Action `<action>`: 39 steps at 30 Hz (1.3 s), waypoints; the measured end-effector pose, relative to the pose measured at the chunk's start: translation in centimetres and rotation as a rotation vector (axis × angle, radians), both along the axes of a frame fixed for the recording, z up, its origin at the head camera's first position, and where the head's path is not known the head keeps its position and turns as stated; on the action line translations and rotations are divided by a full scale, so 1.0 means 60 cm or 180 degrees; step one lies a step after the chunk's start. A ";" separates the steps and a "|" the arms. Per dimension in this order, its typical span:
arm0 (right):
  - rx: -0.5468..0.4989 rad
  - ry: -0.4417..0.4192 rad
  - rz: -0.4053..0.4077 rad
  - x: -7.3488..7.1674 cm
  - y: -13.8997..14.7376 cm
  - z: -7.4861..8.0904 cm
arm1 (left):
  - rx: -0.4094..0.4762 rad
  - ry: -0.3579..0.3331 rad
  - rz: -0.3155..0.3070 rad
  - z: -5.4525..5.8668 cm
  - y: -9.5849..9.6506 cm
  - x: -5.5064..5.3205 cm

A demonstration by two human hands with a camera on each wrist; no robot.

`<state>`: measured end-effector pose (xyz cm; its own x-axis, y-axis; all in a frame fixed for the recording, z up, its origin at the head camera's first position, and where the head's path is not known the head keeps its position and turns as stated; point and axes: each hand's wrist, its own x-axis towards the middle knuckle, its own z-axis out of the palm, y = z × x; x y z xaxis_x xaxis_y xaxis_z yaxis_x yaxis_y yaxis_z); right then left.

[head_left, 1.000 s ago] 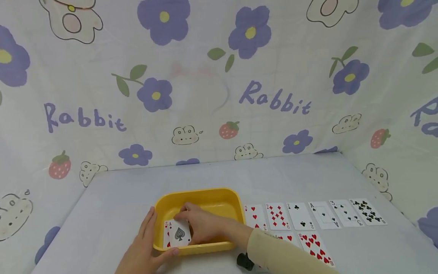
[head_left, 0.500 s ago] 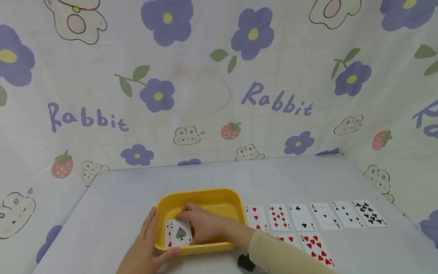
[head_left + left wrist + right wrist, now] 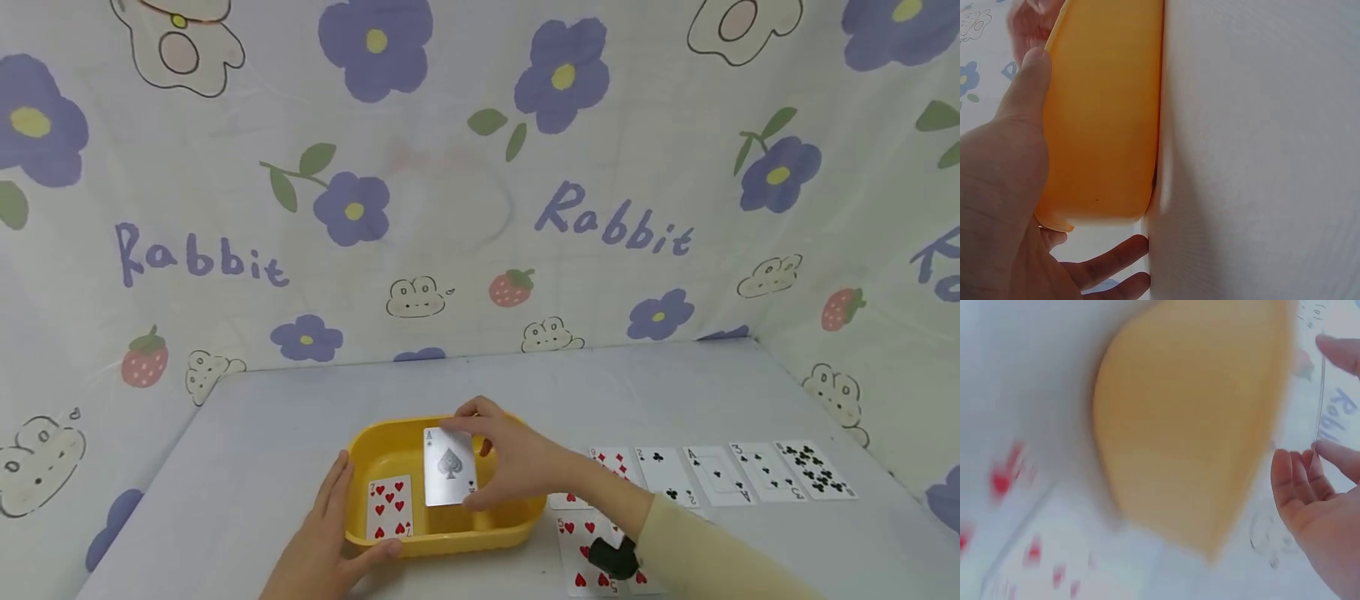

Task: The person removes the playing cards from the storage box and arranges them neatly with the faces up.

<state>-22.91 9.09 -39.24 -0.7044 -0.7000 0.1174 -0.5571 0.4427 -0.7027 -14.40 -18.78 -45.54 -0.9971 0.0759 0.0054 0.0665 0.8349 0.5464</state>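
An ace of spades (image 3: 450, 468) is pinched at its right side between the thumb and fingers of my right hand (image 3: 528, 458), face toward me, raised over the yellow tray (image 3: 457, 546). The right wrist view shows this card (image 3: 1320, 394) nearly edge-on, above the tray's rim. Inside the tray at the front left lies a seven of hearts (image 3: 390, 507), face up. My left hand (image 3: 318, 525) rests around the tray's front left corner, thumb against the front rim and fingers stretched along the left side. Those fingers (image 3: 1113, 259) look straight and spread in the left wrist view.
Right of the tray lies a face-up row with a nine of diamonds (image 3: 609, 461), two of clubs (image 3: 663, 477), ace of clubs (image 3: 717, 477), three of clubs (image 3: 767, 471) and more. A five of hearts (image 3: 577, 533) lies nearer, partly under the right wrist's black camera (image 3: 613, 557).
My right hand has lifted the ace of spades off the seven of hearts, moving up and right; the seven is now uncovered. My left hand stays at the tray's corner.
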 end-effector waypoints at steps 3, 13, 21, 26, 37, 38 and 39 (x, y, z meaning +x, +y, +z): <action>-0.0008 -0.0006 -0.0043 0.010 0.051 0.019 | 0.0015 -0.0020 0.0039 -0.002 -0.001 -0.001; 0.0078 0.0008 -0.0103 0.051 0.211 0.027 | 0.0014 0.0016 0.0059 -0.001 -0.006 0.002; 0.0206 -0.0129 -0.0205 0.069 0.301 0.000 | 0.0013 0.0068 0.0070 -0.004 -0.008 0.002; 0.0171 -0.0239 -0.0272 0.084 0.350 -0.018 | -0.0089 0.0273 -0.0023 -0.009 -0.011 0.000; 0.0304 -0.0252 -0.0207 0.096 0.453 -0.050 | -0.0164 0.0364 -0.0118 -0.008 -0.014 0.003; 0.0326 -0.0310 -0.0203 0.096 0.462 -0.052 | -0.0175 0.0348 -0.0112 -0.007 -0.013 0.003; 0.0347 -0.0363 -0.0194 0.095 0.470 -0.054 | -0.0175 0.0334 -0.0110 -0.007 -0.013 0.003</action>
